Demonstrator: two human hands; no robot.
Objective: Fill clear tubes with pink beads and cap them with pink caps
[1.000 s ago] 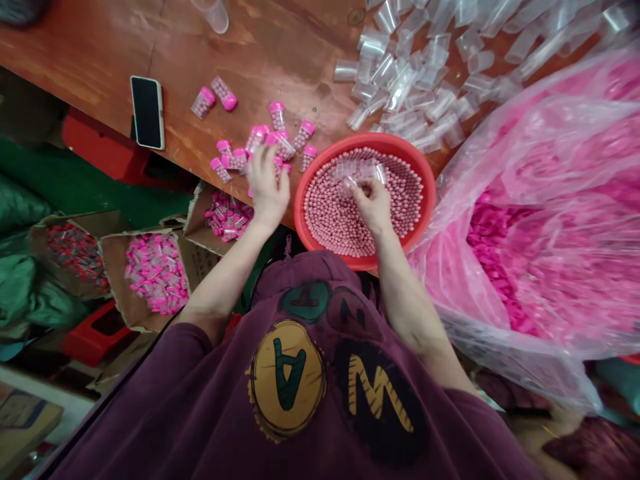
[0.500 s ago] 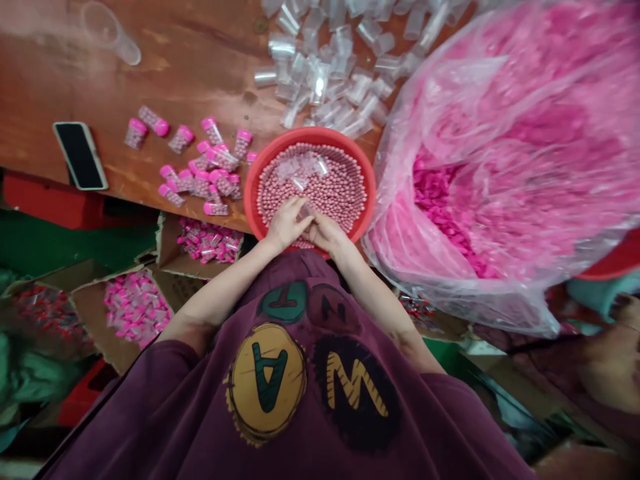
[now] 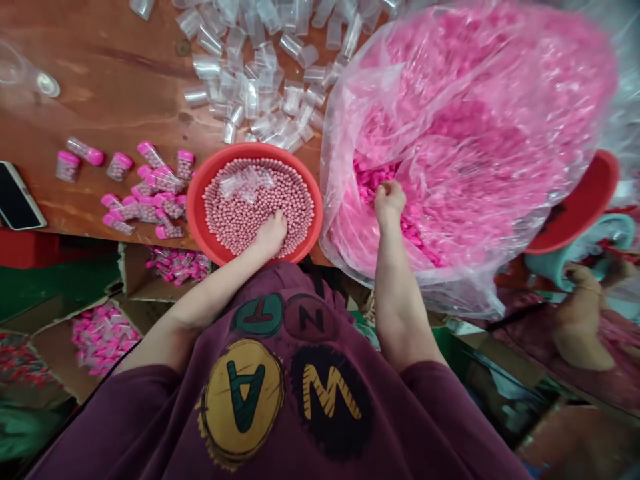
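Note:
My left hand (image 3: 273,233) is low over the pink beads (image 3: 235,213) in a red basin (image 3: 196,193); its fingers are curled and whatever they hold is hidden. Several clear tubes (image 3: 245,185) lie on the beads. To the right, my right hand (image 3: 391,200) reaches into the opening of a clear plastic bag (image 3: 345,127), its fingers bent at the bright pink caps (image 3: 417,233). Whether it holds a cap cannot be made out. Pink-capped tubes filled with beads (image 3: 163,180) lie left of the basin.
Many clear tubes (image 3: 260,80) are heaped behind the basin. A phone (image 3: 19,197) lies at the table's left edge. Boxes of capped tubes (image 3: 103,337) stand below. At the right, another person's hand (image 3: 585,287) is beside a teal container (image 3: 545,267) and red basin (image 3: 580,207).
My hands, together over the basin before, are now apart: the right has moved right to the bag, the left remains over the beads. The whole view has shifted to the right.

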